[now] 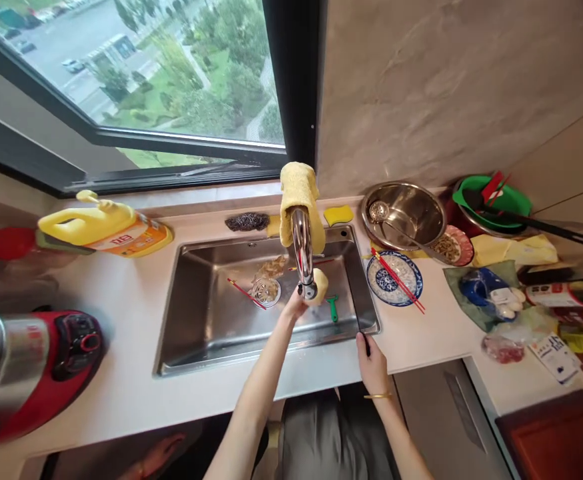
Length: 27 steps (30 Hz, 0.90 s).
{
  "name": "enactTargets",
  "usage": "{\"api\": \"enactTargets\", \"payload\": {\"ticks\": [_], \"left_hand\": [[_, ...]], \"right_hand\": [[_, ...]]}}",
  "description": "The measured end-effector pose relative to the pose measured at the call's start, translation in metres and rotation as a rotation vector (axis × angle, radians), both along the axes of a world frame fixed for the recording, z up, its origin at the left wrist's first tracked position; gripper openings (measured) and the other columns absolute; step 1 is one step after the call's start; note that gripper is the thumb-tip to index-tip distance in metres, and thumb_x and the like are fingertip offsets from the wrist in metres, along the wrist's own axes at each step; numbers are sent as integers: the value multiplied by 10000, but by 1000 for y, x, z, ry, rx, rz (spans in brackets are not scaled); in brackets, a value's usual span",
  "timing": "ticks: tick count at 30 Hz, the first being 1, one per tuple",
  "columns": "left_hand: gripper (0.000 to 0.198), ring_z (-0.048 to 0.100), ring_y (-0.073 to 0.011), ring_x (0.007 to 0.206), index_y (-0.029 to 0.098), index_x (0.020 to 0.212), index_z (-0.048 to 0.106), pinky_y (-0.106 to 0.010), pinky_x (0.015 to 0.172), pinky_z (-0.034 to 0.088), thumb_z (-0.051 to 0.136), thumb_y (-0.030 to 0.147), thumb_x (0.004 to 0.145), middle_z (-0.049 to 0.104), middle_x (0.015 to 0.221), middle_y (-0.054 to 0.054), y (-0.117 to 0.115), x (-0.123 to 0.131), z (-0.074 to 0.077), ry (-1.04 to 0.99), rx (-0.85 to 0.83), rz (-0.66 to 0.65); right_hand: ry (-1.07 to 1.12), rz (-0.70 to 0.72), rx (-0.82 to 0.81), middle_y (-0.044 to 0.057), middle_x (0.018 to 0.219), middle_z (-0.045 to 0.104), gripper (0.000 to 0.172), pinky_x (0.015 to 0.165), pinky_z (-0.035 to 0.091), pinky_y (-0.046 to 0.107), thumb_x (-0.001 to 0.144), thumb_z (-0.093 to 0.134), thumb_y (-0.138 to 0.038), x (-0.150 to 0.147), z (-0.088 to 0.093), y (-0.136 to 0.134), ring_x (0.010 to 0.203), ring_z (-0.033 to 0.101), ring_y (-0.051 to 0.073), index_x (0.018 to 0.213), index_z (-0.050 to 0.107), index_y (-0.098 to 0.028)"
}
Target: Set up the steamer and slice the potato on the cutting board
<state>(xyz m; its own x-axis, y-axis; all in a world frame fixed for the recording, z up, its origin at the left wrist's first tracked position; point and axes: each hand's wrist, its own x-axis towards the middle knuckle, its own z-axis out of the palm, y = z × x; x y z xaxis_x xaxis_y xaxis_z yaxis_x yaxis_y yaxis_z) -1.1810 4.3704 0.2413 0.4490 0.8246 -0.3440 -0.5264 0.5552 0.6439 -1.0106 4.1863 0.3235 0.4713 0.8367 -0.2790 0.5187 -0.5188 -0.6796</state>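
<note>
My left hand reaches into the steel sink and is closed on a pale, peeled-looking round vegetable, held right under the spout of the faucet. A yellow cloth hangs over the faucet's top. My right hand rests at the sink's front right corner, closed on a thin dark tool, perhaps a knife. In the basin lie a green peeler, red chopsticks, a drain strainer and some food scraps.
On the counter: a yellow jug on its side at left, a red appliance, a steel scourer, a yellow sponge, a steel bowl holding a ladle, a blue plate bearing red chopsticks, a green basin, and bags at right.
</note>
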Motion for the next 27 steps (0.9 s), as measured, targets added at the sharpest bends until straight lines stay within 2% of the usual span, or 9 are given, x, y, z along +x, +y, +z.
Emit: {"api": "enactTargets", "payload": {"ticks": [2,4,9,12,15,21,24,27], "left_hand": [[579,636,-282,961,199,1122,562,-484,888,480,599,604,711,665,1009,-98,-24,4,-7,-75,-103,26],[558,640,-278,957,208,1097,564,-492,902,475,569,618,717,668,1007,-82,-39,11,-14,-158,-205,62],[481,652,-267,946,167,1094,559,-483,925,467,612,454,713,688,981,-78,-55,17,-28,-345,-429,122],[521,644,-294,985,140,1134,541,-485,902,479,608,442,715,682,1028,-107,-63,8,-30,-367,-455,84],[562,632,-303,1021,141,1174,522,-490,905,477,589,486,736,671,1076,-121,-70,-5,-29,-378,-454,37],[570,648,-256,956,151,1134,554,-418,872,507,528,579,759,699,961,-93,-79,-22,-36,-117,-437,133],[599,606,-281,1062,143,1147,568,-419,938,476,541,592,750,696,1008,-107,-82,-25,-39,-118,-414,123],[542,581,-295,1104,151,1140,585,-443,980,447,568,538,761,694,1041,-103,-84,-27,-39,-132,-402,114]], "right_hand": [[-32,24,-42,126,878,715,580,669,467,308,850,331,-662,-3,1,-5,836,669,286,941,651,-187],[-49,57,-68,122,886,716,575,683,467,313,855,329,-657,-4,3,-9,837,670,287,945,648,-188],[-68,73,-66,115,908,714,562,695,465,295,864,346,-644,-2,4,-16,847,667,266,955,640,-174],[-107,118,-72,91,786,703,555,632,445,272,883,324,-635,4,6,-19,723,659,232,904,632,-173],[-194,239,-135,55,646,663,532,527,377,255,906,301,-616,9,9,-22,569,617,202,860,616,-190],[-420,545,-162,52,710,678,486,500,300,261,930,299,-579,-2,14,-21,606,635,198,901,626,-221],[-473,646,-160,51,728,682,480,495,283,266,937,301,-570,-10,13,-16,614,635,185,890,627,-221],[-549,713,-165,45,735,680,487,492,269,274,945,287,-569,-14,10,-11,626,640,181,893,620,-217]]}}
